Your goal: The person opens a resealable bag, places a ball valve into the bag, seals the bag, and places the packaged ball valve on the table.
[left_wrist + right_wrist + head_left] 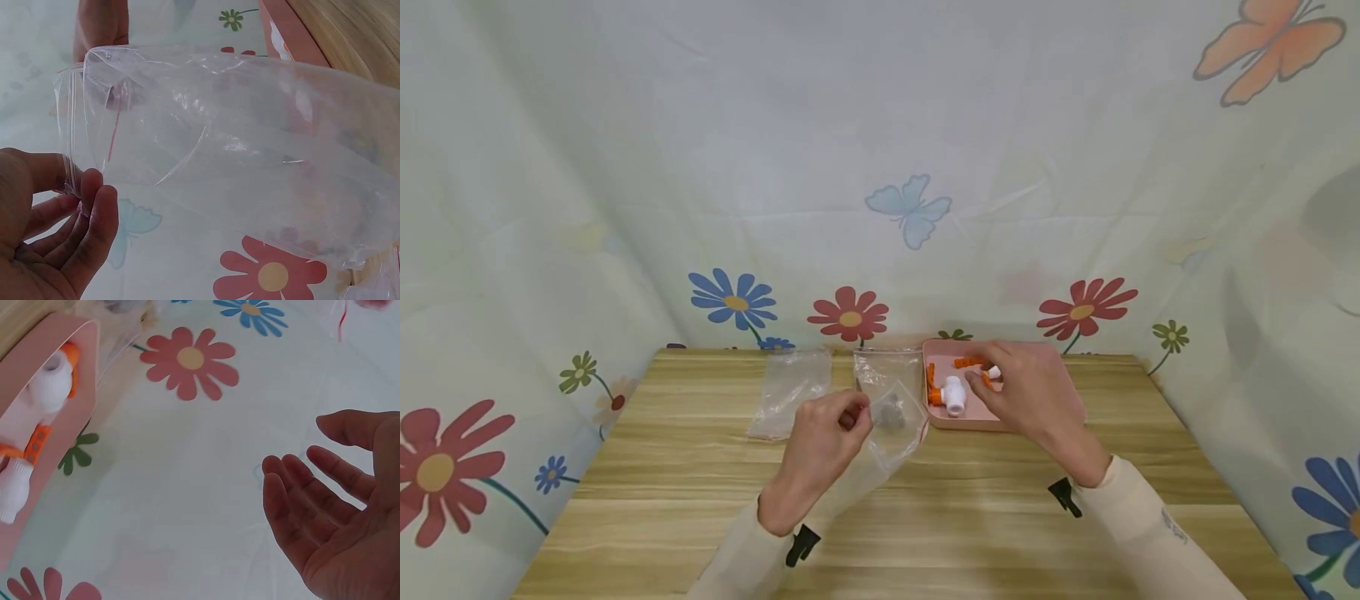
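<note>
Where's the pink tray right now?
In the head view, the pink tray sits right of centre at the back of the table, just right of a clear bag and partly hidden by the right hand.

Cream left sleeve (739, 552) and matching right sleeve (1150, 523); a black angular bracket (803, 546) beside each cuff (1103, 478), a small grey print (1173, 526) just up from the right cuff.

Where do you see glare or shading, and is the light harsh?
Left wrist view: white glints streak the clear bag; right wrist view: the right hand looks shaded against pale cloth; head view: soft, fairly even light across the wooden table.
</note>
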The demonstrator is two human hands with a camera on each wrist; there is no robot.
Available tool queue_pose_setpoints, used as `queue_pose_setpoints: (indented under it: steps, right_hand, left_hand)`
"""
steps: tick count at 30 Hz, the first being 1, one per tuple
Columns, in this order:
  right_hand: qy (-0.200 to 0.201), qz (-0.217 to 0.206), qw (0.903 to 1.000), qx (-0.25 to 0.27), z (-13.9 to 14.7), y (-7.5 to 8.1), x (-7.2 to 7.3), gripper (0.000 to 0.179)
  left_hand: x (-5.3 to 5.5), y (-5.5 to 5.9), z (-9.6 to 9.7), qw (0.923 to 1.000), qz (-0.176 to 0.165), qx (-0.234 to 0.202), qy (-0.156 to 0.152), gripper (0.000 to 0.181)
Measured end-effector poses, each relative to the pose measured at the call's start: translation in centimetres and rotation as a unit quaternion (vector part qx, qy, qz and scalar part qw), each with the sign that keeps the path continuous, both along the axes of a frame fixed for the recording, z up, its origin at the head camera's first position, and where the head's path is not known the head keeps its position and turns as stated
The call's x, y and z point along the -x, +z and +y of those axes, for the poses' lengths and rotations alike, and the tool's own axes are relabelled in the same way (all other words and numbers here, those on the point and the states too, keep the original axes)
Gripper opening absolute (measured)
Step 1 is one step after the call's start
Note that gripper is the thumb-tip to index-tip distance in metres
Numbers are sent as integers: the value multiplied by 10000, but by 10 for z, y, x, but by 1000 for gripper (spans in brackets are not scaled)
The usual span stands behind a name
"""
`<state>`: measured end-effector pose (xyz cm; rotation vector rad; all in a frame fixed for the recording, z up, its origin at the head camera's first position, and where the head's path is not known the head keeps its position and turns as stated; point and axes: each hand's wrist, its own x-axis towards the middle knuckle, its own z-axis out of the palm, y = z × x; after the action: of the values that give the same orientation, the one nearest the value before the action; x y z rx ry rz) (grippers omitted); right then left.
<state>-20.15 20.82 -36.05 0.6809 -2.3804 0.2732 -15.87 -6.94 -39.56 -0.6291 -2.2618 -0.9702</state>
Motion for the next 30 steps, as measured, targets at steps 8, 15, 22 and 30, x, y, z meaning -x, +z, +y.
queue_pose_setpoints:
  steps: [8,15,22,30]
  right_hand:
    - [-429,-1112,9924,-311,12,-2,19,33]
    - [-702,-1950,9775,-399,21,-11,41,36]
    - [-1180,-2615,9561,-602,31,-33,67,40]
    - [-1325,-2704,9527,-402,39,-69,95,25]
  left_hand:
    - [1,-1,-1,9999,-115,27,16,7]
    - [2,-2,-1,9998,-183,64,-48,7]
    - [2,-3,-1,9995,-309,58,-69,5]
    - [4,-4,-3,9996,-283,41,-21,8]
